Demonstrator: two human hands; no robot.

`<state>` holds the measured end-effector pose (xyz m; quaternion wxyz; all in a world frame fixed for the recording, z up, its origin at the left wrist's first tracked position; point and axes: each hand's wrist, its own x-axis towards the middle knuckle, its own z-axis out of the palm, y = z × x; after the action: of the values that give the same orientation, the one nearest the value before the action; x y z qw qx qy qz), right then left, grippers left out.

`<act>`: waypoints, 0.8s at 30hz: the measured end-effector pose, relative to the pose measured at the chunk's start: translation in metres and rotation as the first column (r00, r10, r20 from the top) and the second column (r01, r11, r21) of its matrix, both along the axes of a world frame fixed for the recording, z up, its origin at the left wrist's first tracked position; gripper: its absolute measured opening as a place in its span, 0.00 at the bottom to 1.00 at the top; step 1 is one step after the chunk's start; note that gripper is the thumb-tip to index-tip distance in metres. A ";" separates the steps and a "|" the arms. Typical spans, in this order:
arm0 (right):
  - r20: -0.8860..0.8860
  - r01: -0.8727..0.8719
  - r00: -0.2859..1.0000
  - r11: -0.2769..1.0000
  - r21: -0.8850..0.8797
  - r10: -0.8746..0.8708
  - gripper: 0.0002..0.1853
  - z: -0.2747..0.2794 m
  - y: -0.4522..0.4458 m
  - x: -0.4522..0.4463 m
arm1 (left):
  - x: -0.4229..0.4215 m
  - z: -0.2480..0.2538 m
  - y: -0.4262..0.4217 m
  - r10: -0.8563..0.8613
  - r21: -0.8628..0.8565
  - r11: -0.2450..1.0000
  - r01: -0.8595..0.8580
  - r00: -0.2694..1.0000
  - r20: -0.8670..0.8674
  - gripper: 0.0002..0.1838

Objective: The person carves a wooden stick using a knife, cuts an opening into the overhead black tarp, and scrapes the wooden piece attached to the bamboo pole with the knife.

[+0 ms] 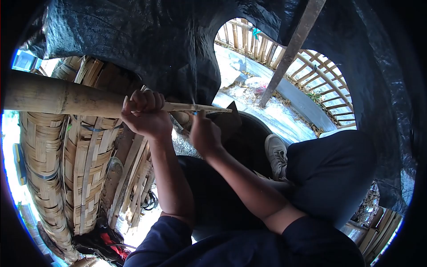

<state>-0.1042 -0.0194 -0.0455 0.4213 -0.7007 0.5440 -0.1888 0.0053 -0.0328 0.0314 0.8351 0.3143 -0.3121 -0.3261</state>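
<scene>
A thick bamboo pole [84, 100] comes in from the left edge, roughly level. My left hand [147, 111] is closed around its narrower end, fingers wrapped over the top. Beyond that hand a thin, pale bamboo strip [178, 107] runs on to the right and tapers to a point. Just below the strip, my right hand [205, 135] is closed, its thumb side close against the strip; what it holds is hidden. A small blue spot shows at that thumb. A dark, pointed flat piece [233, 115] stands near the strip's tip, its kind unclear.
Woven bamboo rolls [46, 164] stand at the left, beside split bamboo slats [129, 178]. Black plastic sheeting [133, 31] hangs ahead. A slanting post [291, 51] crosses the opening, with a bamboo fence [322, 80] behind. My shoe [276, 153] rests by a dark round rim [258, 124].
</scene>
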 end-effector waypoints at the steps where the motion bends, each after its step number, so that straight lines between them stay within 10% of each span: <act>1: -0.002 0.000 1.000 1.000 -0.006 0.000 0.10 -0.005 0.000 0.000 | 0.004 -0.002 0.001 0.000 -0.006 1.000 0.000 1.000 -0.002 0.21; 14: 0.026 -0.123 0.992 0.987 -0.104 0.126 0.10 0.028 0.007 0.000 | 0.002 -0.006 0.001 -0.004 -0.013 1.000 0.003 0.993 -0.118 0.20; 19: -0.129 -0.008 0.991 0.999 0.047 0.014 0.13 -0.069 -0.012 -0.018 | 0.000 -0.001 -0.002 0.060 0.015 0.998 -0.060 0.998 -0.026 0.20; 24: 0.158 0.094 0.984 0.994 -0.055 -0.085 0.07 -0.032 0.005 -0.007 | -0.013 0.001 -0.007 0.061 0.009 0.998 -0.061 0.998 0.015 0.20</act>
<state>-0.1114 -0.0146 -0.0776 0.4314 -0.6715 0.5343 -0.2782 -0.0073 -0.0394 0.0328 0.8408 0.3300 -0.3069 -0.2997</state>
